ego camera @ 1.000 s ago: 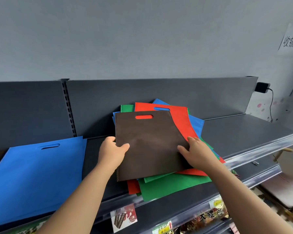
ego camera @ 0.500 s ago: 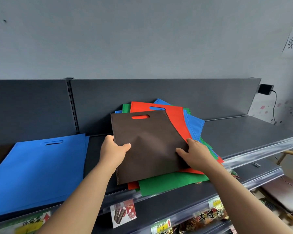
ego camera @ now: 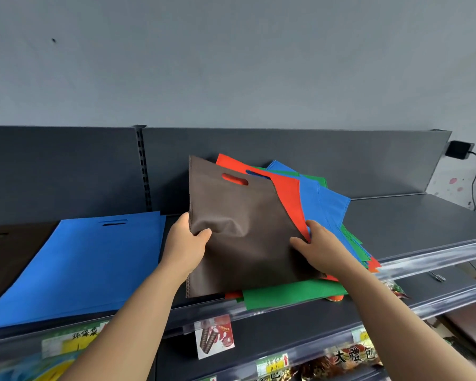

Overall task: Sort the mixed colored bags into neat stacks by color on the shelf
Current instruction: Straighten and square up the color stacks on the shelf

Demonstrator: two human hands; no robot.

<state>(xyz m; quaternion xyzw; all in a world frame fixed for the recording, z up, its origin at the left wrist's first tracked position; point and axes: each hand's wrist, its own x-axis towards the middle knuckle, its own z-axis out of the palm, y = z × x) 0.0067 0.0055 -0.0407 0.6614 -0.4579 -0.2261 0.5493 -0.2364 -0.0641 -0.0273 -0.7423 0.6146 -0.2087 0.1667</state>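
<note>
A brown bag (ego camera: pixel 239 224) tops the mixed pile of red (ego camera: pixel 286 193), blue (ego camera: pixel 324 207) and green (ego camera: pixel 291 294) bags on the dark shelf (ego camera: pixel 412 221). My left hand (ego camera: pixel 186 240) grips the brown bag's left edge, thumb on top, and the fabric wrinkles there. My right hand (ego camera: pixel 318 247) pinches its right edge, thumb on the brown fabric and fingers under it. The bag's top is tilted up off the pile. To the left lies a flat blue stack (ego camera: pixel 80 259), and a dark brown bag (ego camera: pixel 8 251) lies at the far left.
The shelf's clear front rail (ego camera: pixel 437 251) carries price labels (ego camera: pixel 215 339). Lower shelves hold snack packets (ego camera: pixel 349 358). A black adapter with a cable (ego camera: pixel 458 149) hangs on the wall at right. Bare shelf lies right of the pile.
The brown bag has lifted and tipped up off the pile, its left edge now bunched in my left hand. The pile beneath has fanned out to the right. The view has shifted slightly.
</note>
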